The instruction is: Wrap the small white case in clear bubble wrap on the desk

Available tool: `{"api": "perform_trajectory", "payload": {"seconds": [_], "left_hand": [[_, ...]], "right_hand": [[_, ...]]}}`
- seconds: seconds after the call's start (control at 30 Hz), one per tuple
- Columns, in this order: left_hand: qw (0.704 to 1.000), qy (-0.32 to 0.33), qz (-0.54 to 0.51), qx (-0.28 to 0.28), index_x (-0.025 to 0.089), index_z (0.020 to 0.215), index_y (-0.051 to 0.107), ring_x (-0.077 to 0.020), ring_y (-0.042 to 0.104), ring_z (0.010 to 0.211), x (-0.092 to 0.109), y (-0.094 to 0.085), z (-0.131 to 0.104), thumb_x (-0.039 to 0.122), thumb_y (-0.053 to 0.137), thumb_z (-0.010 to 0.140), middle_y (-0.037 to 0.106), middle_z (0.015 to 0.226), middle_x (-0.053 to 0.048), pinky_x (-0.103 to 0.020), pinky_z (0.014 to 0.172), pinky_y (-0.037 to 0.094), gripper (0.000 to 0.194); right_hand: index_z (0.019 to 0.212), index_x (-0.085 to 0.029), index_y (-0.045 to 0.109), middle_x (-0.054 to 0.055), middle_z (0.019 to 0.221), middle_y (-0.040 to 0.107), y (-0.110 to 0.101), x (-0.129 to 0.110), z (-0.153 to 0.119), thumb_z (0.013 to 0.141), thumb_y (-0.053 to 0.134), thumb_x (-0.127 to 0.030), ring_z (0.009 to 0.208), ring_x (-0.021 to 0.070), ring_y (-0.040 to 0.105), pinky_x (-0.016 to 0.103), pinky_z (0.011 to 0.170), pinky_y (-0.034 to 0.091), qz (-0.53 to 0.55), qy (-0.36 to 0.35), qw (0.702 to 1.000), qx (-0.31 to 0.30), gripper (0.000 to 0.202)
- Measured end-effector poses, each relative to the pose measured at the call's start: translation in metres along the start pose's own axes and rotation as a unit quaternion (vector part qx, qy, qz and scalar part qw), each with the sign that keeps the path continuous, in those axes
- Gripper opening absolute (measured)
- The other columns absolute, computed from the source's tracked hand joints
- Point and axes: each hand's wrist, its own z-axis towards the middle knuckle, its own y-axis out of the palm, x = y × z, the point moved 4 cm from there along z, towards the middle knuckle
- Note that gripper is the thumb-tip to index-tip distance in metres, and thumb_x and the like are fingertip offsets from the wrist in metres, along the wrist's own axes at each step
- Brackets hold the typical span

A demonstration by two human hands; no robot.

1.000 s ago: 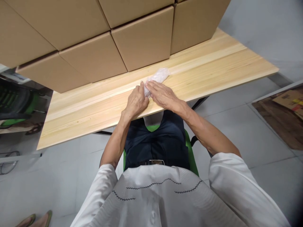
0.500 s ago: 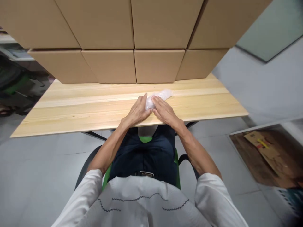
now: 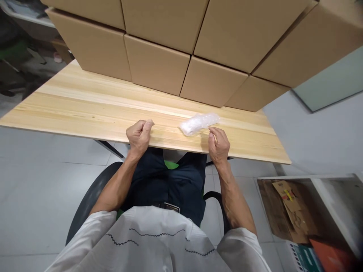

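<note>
The left hand [image 3: 139, 133] rests on the counter [image 3: 85, 109] edge, fingers curled into an empty fist. A bubble-wrap bundle [image 3: 199, 123] lies between the hands, its long axis running left-right, right end tilted toward the cardboard boxes [image 3: 155, 64]. The right hand [image 3: 219, 143] sits just beside it, fingers loosely curled, holding nothing.

— What is the person wearing?
— A white shirt [image 3: 159, 245] with short sleeves [image 3: 241, 247] that end above the elbows. Two thin dark wavy lines of stitching run across its front, one on each side.
— And below the shirt?
— Dark navy trousers [image 3: 170, 185], with a small metal belt buckle [image 3: 170, 206] just under the shirt's hem. Both forearms are bare; nothing is worn on the wrists.
</note>
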Motion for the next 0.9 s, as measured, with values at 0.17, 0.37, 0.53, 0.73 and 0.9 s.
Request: {"api": "perform_trajectory", "payload": {"seconds": [0.17,0.37,0.53,0.73,0.9], "left_hand": [[0.997,-0.03,-0.017,-0.065,0.027,0.07,0.071,-0.0249,0.079,0.08,-0.004,0.006,0.001,0.072,0.067,0.11,0.082,0.077,-0.007,-0.039,0.077,0.063,0.061],[0.987,-0.02,-0.007,-0.162,0.026,0.066,0.062,-0.0183,0.057,0.063,-0.002,0.013,0.002,0.064,0.066,0.11,0.058,0.061,0.0,-0.034,0.063,0.044,0.058],[0.964,0.045,0.089,-0.247,0.026,0.066,0.048,-0.0157,0.045,0.059,0.004,0.021,-0.004,0.052,0.06,0.11,0.045,0.059,0.002,-0.035,0.064,0.031,0.052],[0.955,0.077,0.144,-0.247,0.026,0.07,0.053,-0.0182,0.052,0.063,0.002,0.024,-0.009,0.047,0.06,0.112,0.057,0.063,-0.001,-0.036,0.068,0.033,0.047],[0.953,0.084,0.152,-0.249,0.026,0.07,0.05,-0.0181,0.05,0.062,0.002,0.024,-0.009,0.046,0.06,0.113,0.052,0.062,0.0,-0.036,0.068,0.031,0.048]], "right_hand": [[0.14,-0.023,0.086,0.022,0.131,0.089,0.007,0.0,0.002,0.121,0.045,-0.042,0.125,0.0386,0.087,0.064,0.113,0.074,-0.002,-0.009,1.0,0.01,0.049],[0.148,-0.021,0.082,0.023,0.143,0.086,0.025,-0.004,0.009,0.119,0.043,-0.039,0.133,0.0377,0.085,0.061,0.114,0.073,0.004,0.008,1.0,-0.017,0.052],[0.161,-0.02,0.077,0.025,0.155,0.082,0.033,0.002,0.012,0.117,0.04,-0.034,0.147,0.0398,0.079,0.067,0.126,0.067,0.006,0.009,0.999,-0.048,0.059],[0.169,-0.022,0.071,0.023,0.167,0.076,0.04,0.004,0.019,0.119,0.04,-0.03,0.16,0.0381,0.072,0.069,0.135,0.061,-0.027,-0.01,0.996,-0.086,0.059],[0.166,-0.016,0.072,0.027,0.174,0.071,0.06,-0.017,0.025,0.119,0.042,-0.028,0.165,0.0395,0.069,0.065,0.137,0.06,-0.015,-0.019,0.987,-0.158,0.057]]}}
